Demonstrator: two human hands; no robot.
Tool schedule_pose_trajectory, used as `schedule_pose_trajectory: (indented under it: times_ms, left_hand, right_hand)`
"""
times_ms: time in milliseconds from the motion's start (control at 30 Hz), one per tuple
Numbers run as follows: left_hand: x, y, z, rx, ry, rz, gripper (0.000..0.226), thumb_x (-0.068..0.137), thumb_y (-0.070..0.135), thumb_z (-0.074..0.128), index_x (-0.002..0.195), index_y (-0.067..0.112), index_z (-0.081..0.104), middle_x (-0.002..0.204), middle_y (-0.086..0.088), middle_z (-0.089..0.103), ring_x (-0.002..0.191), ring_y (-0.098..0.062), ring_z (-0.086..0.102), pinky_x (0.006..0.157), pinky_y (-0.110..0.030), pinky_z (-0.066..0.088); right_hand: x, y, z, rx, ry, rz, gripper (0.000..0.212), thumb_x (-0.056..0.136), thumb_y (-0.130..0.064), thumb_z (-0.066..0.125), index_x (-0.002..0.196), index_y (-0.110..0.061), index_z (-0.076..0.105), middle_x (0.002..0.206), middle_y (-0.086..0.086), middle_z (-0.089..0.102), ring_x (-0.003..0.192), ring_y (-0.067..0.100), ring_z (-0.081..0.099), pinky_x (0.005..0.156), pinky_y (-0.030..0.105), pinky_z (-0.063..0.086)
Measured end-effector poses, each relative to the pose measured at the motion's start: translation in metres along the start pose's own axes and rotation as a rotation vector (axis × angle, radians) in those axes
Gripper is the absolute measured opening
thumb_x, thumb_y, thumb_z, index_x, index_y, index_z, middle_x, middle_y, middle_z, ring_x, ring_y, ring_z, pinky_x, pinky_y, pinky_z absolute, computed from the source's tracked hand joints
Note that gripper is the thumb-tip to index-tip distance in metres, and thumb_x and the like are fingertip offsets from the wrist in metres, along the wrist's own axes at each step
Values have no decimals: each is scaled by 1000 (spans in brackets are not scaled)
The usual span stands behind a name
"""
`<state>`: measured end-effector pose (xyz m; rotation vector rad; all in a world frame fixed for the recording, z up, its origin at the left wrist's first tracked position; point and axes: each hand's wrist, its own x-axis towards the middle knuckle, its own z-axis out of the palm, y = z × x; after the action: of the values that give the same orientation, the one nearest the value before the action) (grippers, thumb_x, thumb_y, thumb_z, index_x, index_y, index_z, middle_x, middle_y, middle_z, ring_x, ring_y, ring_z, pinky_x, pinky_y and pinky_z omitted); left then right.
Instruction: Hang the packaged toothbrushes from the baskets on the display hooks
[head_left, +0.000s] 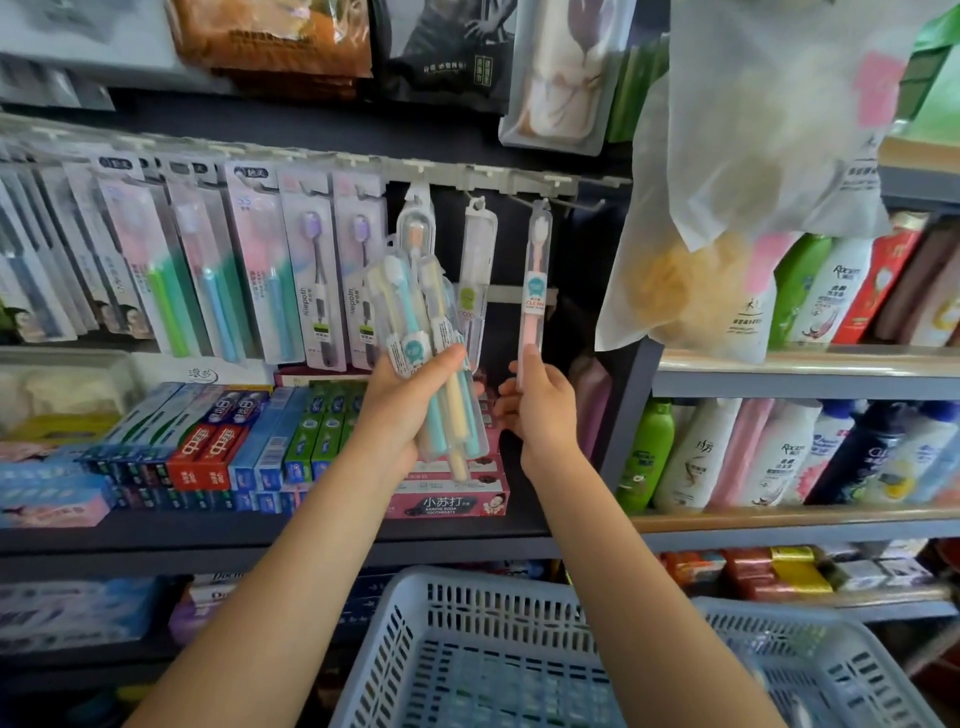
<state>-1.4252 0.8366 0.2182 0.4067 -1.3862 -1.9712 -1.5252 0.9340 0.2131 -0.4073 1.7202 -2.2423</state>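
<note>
- Nearest us, two pale blue slotted baskets (467, 649) sit at the bottom edge, the second basket (810, 670) just to the right of the first; what lies in them is too blurred for us to tell.
- Our left hand (410, 405) grips a fanned bundle of clear-cased toothbrushes (431, 343), thumb pressed across the front and fingers curled behind; blue and yellow handles show through the cases.
- Our right hand (540, 405) pinches the lower end of a single pink toothbrush case (535, 291), held upright, its top tab at the display hook (566, 203). We cannot tell whether the tab is already seated on the wire.
- Just left of it, two more clear cases hang from the same rail: one with a yellow label (475, 270), and one (415, 218) partly hidden behind the bundle.
- Further left, carded toothbrush packs (249, 260) crowd the rail (363, 165) in an overlapping row.
- Below the hooks, toothpaste boxes (218, 441) are stacked on the dark shelf (260, 535), with a pink box (447, 501) under our left hand.
- To the right, shampoo bottles (727, 452) stand on a neighbouring shelf, and a translucent hanging bag (753, 182) droops in front of the upper one.
</note>
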Motion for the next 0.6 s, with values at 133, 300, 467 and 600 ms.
schedule_pose_trajectory:
  times_ms: [133,300,467,600]
  left_hand:
    - [-2,-3,1,4,-5,-6,45,86,21,78,127,17,60,100,-8,76,89,-28,75,69,-40,61]
    - [-2,-6,-1,45,-13,-4,44,81,22,81,121,17,63,106,-11,75,97,-33,73,79,-46,61]
    - [-2,-10,-3,55,-19,-27,33,84,19,80,112,20,64,101,-7,76,95,-29,74,80,-46,62]
    - [-3,-15,1,71,19,-35,42,81,25,83,118,23,64,102,0,76,92,-19,75,77,-39,61]
  right_hand:
    - [12,3,5,-11,56,46,35,103,-44,51,95,-11,62,63,0,51,45,11,47,49,26,43]
    - [35,3,8,-12,72,170,41,98,-49,58,100,-8,64,71,4,60,50,13,53,51,27,50]
    - [18,14,-6,9,9,243,36,98,-46,61,97,-10,62,74,5,62,55,14,56,57,29,51]
    - [-12,18,-17,-56,-157,113,37,99,-43,60,103,-7,66,73,4,61,60,16,57,62,32,50]
